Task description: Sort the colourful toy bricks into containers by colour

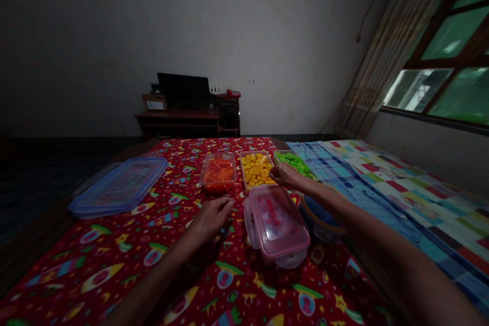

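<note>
My left hand (214, 217) hovers over the red patterned cloth, just in front of a clear box of orange-red pieces (219, 173). Its fingers are drawn together; anything between them is too small or dark to make out. Farther right, my right hand (286, 175) reaches between a box of yellow pieces (256, 169) and a box of green pieces (295, 164). The right fingers are closed in a pinch, and what they hold is not visible. Below that hand sits a pink-lidded plastic box (280, 221), beside a round blue container (321, 209) partly hidden by my right forearm.
Blue-rimmed clear lids (120, 186) lie stacked at the left of the red cloth (153, 285). A blue plaid cloth (367, 204) and a checkered cloth (431, 193) cover the right side. Against the back wall stands a desk (179, 116) with a monitor (183, 90).
</note>
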Demonstrator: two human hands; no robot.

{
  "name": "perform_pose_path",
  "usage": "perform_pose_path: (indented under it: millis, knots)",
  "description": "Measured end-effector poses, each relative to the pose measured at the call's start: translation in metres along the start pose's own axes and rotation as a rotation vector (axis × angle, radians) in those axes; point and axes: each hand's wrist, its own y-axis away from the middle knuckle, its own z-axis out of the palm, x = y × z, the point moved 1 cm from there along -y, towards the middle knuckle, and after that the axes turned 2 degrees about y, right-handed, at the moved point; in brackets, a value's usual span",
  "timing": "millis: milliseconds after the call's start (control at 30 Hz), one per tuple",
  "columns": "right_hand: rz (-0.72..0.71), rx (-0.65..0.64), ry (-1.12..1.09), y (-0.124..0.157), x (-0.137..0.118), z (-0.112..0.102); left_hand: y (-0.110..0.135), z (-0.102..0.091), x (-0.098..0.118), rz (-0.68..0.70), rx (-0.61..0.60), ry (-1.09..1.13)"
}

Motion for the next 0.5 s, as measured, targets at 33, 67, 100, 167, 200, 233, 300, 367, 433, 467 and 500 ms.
perform_pose_path:
  millis: [33, 67, 100, 167, 200, 233, 300, 367, 433, 467, 500]
  knots:
    - [-0.036, -0.018, -0.001, 0.002, -0.002, 0.002, 0.002, 0.012, -0.002, -0.043, -0.082, 0.09]
    - [-0.074, -0.041, -0.002, 0.005, -0.003, 0.005, 0.004, 0.023, -0.003, -0.102, -0.17, 0.187]
    - [-0.112, -0.064, -0.004, 0.008, -0.004, 0.007, 0.006, 0.033, -0.003, -0.163, -0.255, 0.277]
    - [-0.158, -0.096, -0.009, 0.014, -0.004, 0.01, 0.008, 0.048, 0.0, -0.256, -0.377, 0.42]
    - [-0.165, -0.102, -0.011, 0.016, -0.003, 0.012, 0.009, 0.053, 0.003, -0.278, -0.403, 0.471]
    - [-0.172, -0.101, -0.012, 0.018, -0.003, 0.013, 0.009, 0.056, 0.005, -0.292, -0.406, 0.52]
    - [-0.19, -0.1, -0.017, 0.022, -0.002, 0.015, 0.012, 0.059, 0.008, -0.325, -0.392, 0.636]
    - [-0.208, -0.123, -0.023, 0.026, -0.003, 0.015, 0.016, 0.06, 0.009, -0.361, -0.391, 0.756]
    - [-0.217, -0.155, -0.038, 0.029, -0.004, 0.015, 0.021, 0.062, 0.008, -0.378, -0.409, 0.825]
    - [-0.218, -0.168, -0.049, 0.031, -0.005, 0.014, 0.023, 0.062, 0.006, -0.378, -0.415, 0.839]
    - [-0.218, -0.173, -0.06, 0.032, -0.005, 0.015, 0.025, 0.063, 0.005, -0.377, -0.414, 0.843]
